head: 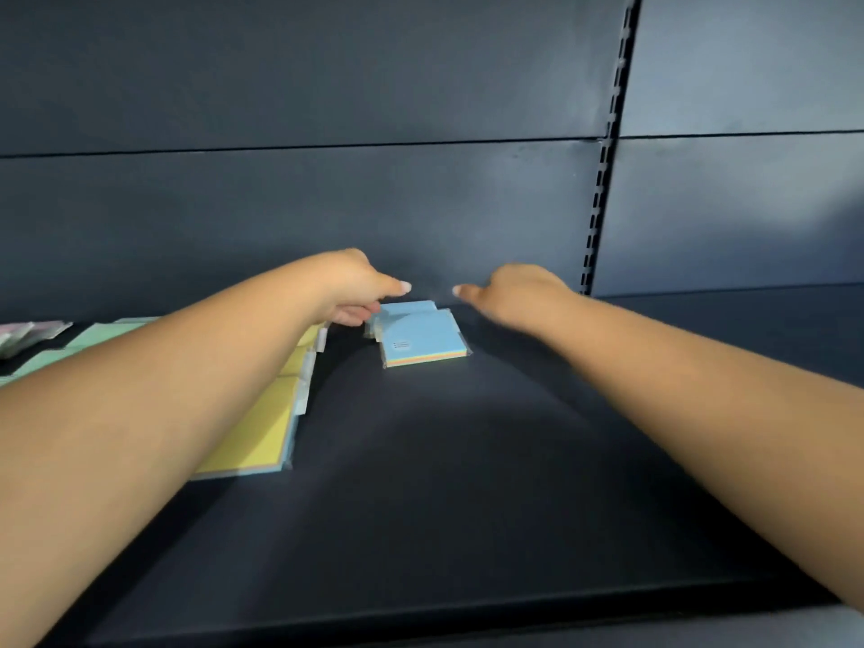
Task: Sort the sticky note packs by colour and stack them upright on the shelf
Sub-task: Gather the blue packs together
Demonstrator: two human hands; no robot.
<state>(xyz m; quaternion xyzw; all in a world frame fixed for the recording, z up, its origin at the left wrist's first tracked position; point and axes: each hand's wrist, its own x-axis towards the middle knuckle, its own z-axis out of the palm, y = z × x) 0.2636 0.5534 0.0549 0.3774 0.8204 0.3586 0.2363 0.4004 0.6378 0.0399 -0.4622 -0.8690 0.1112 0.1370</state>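
Two blue sticky note packs (421,336) lie flat and overlapping near the back of the dark shelf (444,484). My left hand (355,287) hovers at their left edge, thumb stretched out, fingers curled beneath and touching the rear pack's corner. To the right of the packs my right hand (509,290) is blurred, thumb pointing left, holding nothing that I can see. A row of yellow packs (266,432) lies flat under my left forearm. Green packs (93,339) and pinkish packs (23,334) lie further left.
The shelf's dark back panel (327,203) rises right behind the hands. A slotted upright (603,180) divides it from the neighbouring bay on the right. The shelf's front lip (467,615) runs along the bottom.
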